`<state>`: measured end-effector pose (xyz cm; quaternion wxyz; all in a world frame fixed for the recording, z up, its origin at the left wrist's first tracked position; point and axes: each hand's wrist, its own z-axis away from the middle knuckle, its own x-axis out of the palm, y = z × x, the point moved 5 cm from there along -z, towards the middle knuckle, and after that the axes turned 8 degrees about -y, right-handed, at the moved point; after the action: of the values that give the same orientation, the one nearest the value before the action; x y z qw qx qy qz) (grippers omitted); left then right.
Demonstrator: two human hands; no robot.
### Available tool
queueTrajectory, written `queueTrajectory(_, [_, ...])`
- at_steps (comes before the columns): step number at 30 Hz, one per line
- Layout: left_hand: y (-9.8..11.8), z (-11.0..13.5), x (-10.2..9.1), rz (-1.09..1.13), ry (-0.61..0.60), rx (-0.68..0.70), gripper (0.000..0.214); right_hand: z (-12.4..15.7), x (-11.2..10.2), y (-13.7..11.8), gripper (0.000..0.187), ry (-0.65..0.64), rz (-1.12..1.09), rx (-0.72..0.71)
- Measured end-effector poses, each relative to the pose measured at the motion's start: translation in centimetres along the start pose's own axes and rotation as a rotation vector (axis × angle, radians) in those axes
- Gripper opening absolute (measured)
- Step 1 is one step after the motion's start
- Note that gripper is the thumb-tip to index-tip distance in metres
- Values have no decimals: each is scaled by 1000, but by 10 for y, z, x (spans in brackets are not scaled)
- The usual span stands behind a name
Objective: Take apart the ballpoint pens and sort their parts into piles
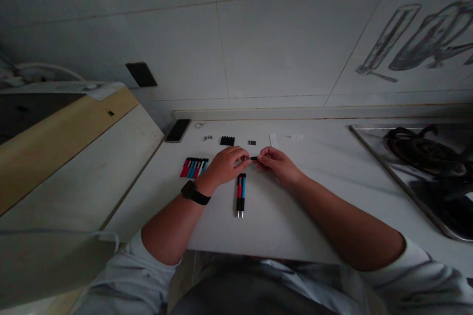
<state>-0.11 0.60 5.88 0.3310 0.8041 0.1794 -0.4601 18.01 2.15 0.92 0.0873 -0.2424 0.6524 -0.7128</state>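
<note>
My right hand (pixel 278 163) pinches a small black pen part (pixel 254 158) that lies level above the counter. From the left, my left hand (pixel 229 163) is closed with thumb and fingertips together at the part's end; what they pinch is too small to make out. Just below the hands lie two pens side by side, one red (pixel 239 189) and one blue (pixel 243 188), with black grips and silver tips towards me. A row of red and blue pen barrels (pixel 194 167) with black ends sits left of my left hand.
Along the back are small metal pieces (pixel 208 138), black grips (pixel 227 141), small dark pieces (pixel 252 142), white sticks (pixel 273 140) and small white pieces (pixel 297 137). A phone (pixel 178 130) lies back left. A gas stove (pixel 424 167) borders the right; a white appliance (pixel 136 142) stands left.
</note>
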Motion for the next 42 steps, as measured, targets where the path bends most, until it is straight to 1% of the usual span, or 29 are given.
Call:
queueTrajectory(6, [2, -1, 1, -6, 4, 5, 11, 4, 9, -1, 46, -11, -33, 22])
queueTrajectory(11, [3, -3, 5, 23, -17, -26, 20, 4, 10, 0, 47, 4, -5, -8])
queueTrajectory(15, [6, -5, 9, 64, -18, -38, 23, 3, 9, 1, 46, 24, 65, -44])
queueTrajectory(19, [6, -6, 12, 122, -12, -100, 26, 3, 6, 2, 45, 70, 160, -107])
queueTrajectory(24, [4, -6, 16, 242, 2, -150, 32, 9, 6, -8, 41, 148, 329, -195])
queueTrajectory(26, [4, -6, 14, 234, 16, -146, 32, 11, 8, -12, 41, 131, 356, -179])
queueTrajectory(28, [4, -5, 11, 182, 26, -129, 30, 11, 10, -13, 41, 96, 378, -121])
queueTrajectory(31, [7, -5, 8, 85, 26, -82, 27, 11, 10, -11, 50, 57, 450, -49])
queueTrajectory(33, [9, -5, 8, 50, 19, -68, 27, 10, 10, -11, 52, 40, 496, -43])
queueTrajectory(36, [10, -6, 11, 84, 10, -106, 29, 11, 10, -14, 46, 60, 577, -79])
queueTrajectory(40, [9, -6, 14, 236, -5, -179, 33, 16, 11, -24, 35, 85, 717, -177])
queueTrajectory(42, [7, -6, 14, 291, -10, -195, 35, 19, 12, -29, 27, 106, 766, -224])
